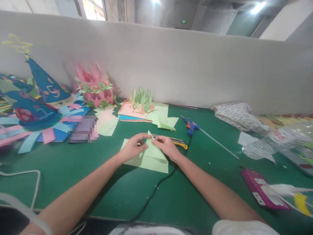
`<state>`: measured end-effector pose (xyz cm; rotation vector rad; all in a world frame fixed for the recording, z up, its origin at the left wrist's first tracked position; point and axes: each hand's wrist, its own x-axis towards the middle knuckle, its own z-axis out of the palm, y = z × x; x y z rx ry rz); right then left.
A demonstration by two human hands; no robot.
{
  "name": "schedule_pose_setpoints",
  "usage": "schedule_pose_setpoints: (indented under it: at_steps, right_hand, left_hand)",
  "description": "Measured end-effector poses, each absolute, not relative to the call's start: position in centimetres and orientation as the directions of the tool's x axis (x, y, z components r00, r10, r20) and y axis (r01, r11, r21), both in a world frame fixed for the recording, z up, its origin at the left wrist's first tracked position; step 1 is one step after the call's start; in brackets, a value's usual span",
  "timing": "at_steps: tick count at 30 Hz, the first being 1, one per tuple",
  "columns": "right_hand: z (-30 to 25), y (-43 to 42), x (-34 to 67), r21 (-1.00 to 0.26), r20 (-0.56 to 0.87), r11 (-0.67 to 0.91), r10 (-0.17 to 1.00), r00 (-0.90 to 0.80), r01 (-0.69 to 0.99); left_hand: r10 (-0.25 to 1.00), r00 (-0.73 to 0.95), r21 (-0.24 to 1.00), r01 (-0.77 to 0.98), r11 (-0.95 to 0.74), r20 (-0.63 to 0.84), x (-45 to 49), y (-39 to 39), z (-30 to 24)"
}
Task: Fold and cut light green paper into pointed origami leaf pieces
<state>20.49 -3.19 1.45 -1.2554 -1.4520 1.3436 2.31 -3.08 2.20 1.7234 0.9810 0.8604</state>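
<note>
Paper, light green and part-folded, lies on the green table directly under both hands, with a raised point pinched up between them. The left hand is closed on that point from its own side, thumb and forefinger pressed together on the flap and the other fingers curled in. The right hand is closed the same way on the opposite edge of the point, so the two sets of fingertips almost meet.

The sheet is judged very light, thin and limp — easily creased, torn or slid across the table. It is best taken by a corner or along a folded edge, with the flat part pressed down.

Just beyond the right hand a yellow utility knife is seen, and farther out a blue glue gun, whose black cord runs back beneath the right forearm. Beyond the left hand, folded paper flowers rest on a stack of coloured sheets.
</note>
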Motion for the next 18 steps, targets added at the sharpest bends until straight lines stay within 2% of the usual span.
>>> schedule_pose_setpoints:
  at_steps: [18]
  right_hand:
    - [1.32, -3.14, 20.44, -0.984, -0.050, -0.014, 0.978, -0.200, 0.177]
  left_hand:
    - [0.877, 0.468, 0.944, 0.231, -0.235, 0.104, 2.10, -3.05, 2.55]
